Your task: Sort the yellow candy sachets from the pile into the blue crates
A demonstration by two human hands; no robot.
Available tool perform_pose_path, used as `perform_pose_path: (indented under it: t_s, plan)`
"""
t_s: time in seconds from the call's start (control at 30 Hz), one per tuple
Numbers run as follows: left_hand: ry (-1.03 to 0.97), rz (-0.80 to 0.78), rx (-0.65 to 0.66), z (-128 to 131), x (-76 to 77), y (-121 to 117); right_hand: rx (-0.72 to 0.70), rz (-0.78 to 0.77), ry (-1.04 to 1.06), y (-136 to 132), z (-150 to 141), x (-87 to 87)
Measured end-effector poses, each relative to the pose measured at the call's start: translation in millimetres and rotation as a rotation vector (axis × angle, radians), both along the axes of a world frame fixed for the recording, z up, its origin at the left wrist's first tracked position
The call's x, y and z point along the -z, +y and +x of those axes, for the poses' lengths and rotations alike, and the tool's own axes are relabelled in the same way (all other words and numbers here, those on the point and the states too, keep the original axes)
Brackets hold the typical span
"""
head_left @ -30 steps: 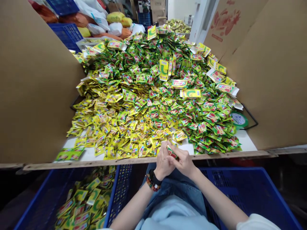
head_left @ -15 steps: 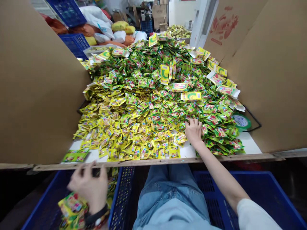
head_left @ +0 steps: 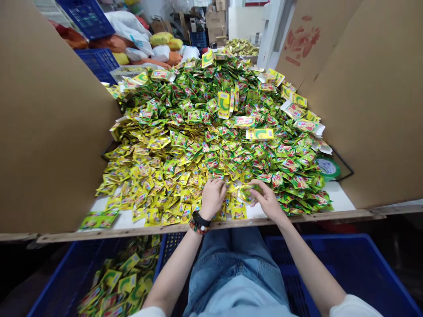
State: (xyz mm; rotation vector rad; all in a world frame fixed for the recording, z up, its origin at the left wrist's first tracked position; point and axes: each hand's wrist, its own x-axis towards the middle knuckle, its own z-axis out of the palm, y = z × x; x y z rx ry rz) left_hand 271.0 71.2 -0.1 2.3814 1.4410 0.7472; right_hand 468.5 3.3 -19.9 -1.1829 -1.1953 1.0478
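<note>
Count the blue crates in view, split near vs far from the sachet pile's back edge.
Beside the person's legs: 2 (left blue crate, right blue crate)
Behind the sachet pile: 3 (far crates)
Total: 5

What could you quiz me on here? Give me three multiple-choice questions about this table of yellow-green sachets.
1. Where does the heap of sachets lie?
A) On a white tabletop between cardboard panels
B) On the floor
C) Inside a box

2. What colour is the crate below the table?
A) Red
B) White
C) Blue

3. What is the right hand doing?
A) Gripping the crate's rim
B) Fingering a sachet
C) Hanging idle

Answers:
1. A, the heap spreads across the tabletop with panels on both sides.
2. C, its plastic walls show blue.
3. B, its fingers are on a sachet at the heap's near edge.
</note>
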Motion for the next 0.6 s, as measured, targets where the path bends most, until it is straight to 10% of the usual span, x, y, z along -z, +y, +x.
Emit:
perform_pose_path:
  t_s: [0.2, 0.37, 0.5, 0.6]
  plan:
    - [-0.686, -0.554, 0.036, 6.5, -7.3, -28.3, -0.123, -0.004, 0.050, 7.8, -17.4, -8.7]
    - [-1.003, -0.693, -0.086, 17.3, 1.8, -50.2, -0.069, -0.128, 0.011, 10.5, -24.7, -5.4]
    - [-0.892, -0.642, -0.022, 25.3, 3.6, -36.9, 0.029, -0.103, 0.153, 1.8, -15.6, -3.9]
    - [-0.468, -0.299, 0.085, 40.1, -15.0, 19.4, 0.198, -0.101, 0.212, -8.8, 3.5, -2.3]
